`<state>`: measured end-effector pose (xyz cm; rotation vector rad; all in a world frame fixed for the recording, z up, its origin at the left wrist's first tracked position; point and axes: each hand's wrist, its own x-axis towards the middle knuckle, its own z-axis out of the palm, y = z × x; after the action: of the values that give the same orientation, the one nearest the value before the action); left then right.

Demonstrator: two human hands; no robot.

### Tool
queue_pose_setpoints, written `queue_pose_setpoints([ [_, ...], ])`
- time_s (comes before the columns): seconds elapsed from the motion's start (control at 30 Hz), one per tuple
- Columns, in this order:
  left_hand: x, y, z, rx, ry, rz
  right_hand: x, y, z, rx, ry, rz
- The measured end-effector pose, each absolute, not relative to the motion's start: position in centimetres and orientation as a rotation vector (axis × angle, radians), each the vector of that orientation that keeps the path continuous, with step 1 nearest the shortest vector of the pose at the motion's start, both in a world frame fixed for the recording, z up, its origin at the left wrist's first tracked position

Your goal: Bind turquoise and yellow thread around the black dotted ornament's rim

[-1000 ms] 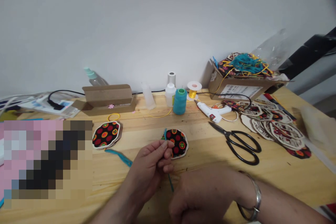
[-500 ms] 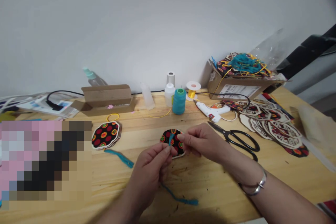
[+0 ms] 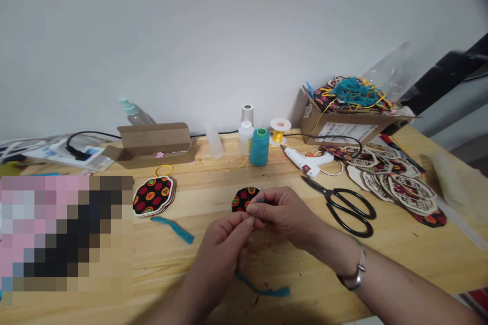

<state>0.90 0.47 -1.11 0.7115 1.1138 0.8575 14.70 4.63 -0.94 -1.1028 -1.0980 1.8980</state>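
Note:
My left hand (image 3: 226, 244) is closed in a pinch, its fingertips meeting those of my right hand (image 3: 284, 213). Both hands grip a teal thread bundle (image 3: 260, 201); only a small bit of it shows above my right fingers, the rest being covered. A teal tassel strand (image 3: 272, 292) trails over the table from below my left hand; whether it joins the held bundle is hidden. Just behind the fingertips lies a black patterned fabric piece (image 3: 242, 200) with red and orange dots, partly covered by my hands.
Black-handled scissors (image 3: 331, 197) and a white glue gun (image 3: 305, 160) lie to the right. Patterned pieces (image 3: 412, 193) are piled beyond them. Behind stands a teal thread cone (image 3: 260, 148). At left, a stack of fabric-covered pieces (image 3: 152, 195) has a teal tassel (image 3: 175, 228).
My right hand has moved left and down to meet the left fingertips, covering most of the teal bundle and part of the fabric piece. The left hand has shifted slightly.

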Motion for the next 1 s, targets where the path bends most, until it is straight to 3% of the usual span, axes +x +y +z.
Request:
queue_pose_setpoints([
  [0.27,1.0,0.7,-1.0,0.431,1.029,0.931,14.5,4.8,-0.6,-1.160,-1.036,1.827],
  [0.7,0.8,0.6,-1.3,0.457,1.041,0.930,15.3,5.8,-0.9,-1.254,-1.003,1.647],
  [0.9,0.6,0.8,-1.0,0.290,0.980,0.911,16.1,6.6,-1.2,-1.333,-1.154,1.397],
  [1.0,0.6,1.0,-0.8,0.242,0.967,0.866,16.3,6.3,-0.8,-1.166,-1.352,1.421],
])
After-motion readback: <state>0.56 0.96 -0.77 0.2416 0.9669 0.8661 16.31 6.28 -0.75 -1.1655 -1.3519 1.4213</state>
